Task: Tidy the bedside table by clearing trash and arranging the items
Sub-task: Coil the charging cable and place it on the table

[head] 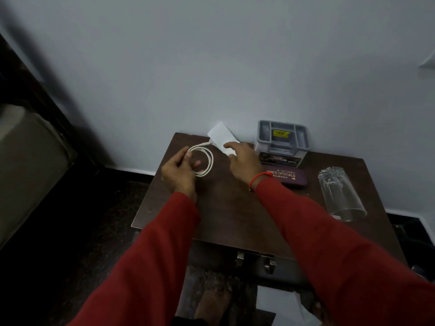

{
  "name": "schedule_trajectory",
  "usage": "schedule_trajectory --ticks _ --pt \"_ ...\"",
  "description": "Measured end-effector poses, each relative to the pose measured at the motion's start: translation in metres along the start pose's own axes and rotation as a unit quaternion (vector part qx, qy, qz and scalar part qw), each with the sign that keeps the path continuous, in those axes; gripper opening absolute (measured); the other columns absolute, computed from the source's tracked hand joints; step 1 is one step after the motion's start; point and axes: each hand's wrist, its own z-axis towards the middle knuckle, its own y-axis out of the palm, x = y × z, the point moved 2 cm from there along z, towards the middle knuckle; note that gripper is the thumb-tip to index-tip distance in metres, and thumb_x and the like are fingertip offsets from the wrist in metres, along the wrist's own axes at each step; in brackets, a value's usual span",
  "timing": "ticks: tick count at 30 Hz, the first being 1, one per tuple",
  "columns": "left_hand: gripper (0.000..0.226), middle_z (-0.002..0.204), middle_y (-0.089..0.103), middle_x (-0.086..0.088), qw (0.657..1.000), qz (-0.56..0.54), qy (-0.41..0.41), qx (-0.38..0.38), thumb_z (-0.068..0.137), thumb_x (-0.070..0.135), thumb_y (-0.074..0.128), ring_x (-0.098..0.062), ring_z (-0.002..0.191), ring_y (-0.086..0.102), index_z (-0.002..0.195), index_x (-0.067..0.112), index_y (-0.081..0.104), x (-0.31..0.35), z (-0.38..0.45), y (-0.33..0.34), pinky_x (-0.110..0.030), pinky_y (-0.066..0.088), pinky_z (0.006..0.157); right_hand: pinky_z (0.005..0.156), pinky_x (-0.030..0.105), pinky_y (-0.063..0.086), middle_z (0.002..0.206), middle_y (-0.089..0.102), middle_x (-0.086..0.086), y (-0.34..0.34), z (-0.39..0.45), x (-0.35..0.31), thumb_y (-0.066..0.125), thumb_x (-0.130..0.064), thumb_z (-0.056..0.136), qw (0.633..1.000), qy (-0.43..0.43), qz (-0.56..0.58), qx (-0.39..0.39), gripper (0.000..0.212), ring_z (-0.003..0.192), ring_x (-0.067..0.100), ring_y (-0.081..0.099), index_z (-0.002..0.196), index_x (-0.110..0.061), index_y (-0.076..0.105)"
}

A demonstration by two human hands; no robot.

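Pinching the coiled cable [204,161] near the desk's far-left corner, the left hand [180,171] lies just left of the white power bank [221,137], whose near end the right hand [242,161] grips.

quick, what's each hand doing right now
Left hand: fingers curled round the coiled white cable.
Right hand: holding the white power bank by its near end.

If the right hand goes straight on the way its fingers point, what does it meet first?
The right hand already touches the white power bank; beyond that, probably the wall, though depth is unclear.
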Motion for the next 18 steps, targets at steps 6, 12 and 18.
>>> schedule_trajectory --ticks 6,12,18 --pt "0.018 0.103 0.077 -0.010 0.999 0.020 0.016 0.033 0.096 0.012 0.065 -0.013 0.065 0.073 0.110 0.016 0.075 -0.006 0.024 0.007 -0.032 0.059 0.064 0.113 0.045 0.028 0.149 0.030 0.021 0.035 0.017 0.013 0.050 -0.028 0.097 0.965 -0.033 -0.240 -0.101 0.046 0.138 0.038 0.029 0.139 -0.012 0.043" --pt "0.014 0.092 0.077 -0.005 0.998 0.035 0.048 0.033 0.096 0.011 0.065 -0.014 0.062 0.074 0.104 0.016 0.076 0.007 0.037 0.016 -0.030 0.061 0.062 0.103 0.050 0.038 0.122 0.059 0.015 0.035 -0.033 0.005 0.042 -0.033 0.094 0.942 -0.156 -0.284 -0.085 0.047 0.111 0.038 0.054 0.135 -0.011 0.049" --pt "0.016 0.093 0.074 -0.006 0.995 0.090 0.030 -0.020 0.097 0.009 0.061 -0.023 0.065 0.076 0.109 0.012 0.072 -0.004 0.042 0.038 -0.041 0.064 0.068 0.090 0.042 0.052 0.110 0.064 0.010 0.008 -0.109 0.026 0.041 -0.037 0.089 0.927 -0.218 -0.296 -0.071 0.049 0.096 0.032 0.060 0.122 -0.007 0.061"
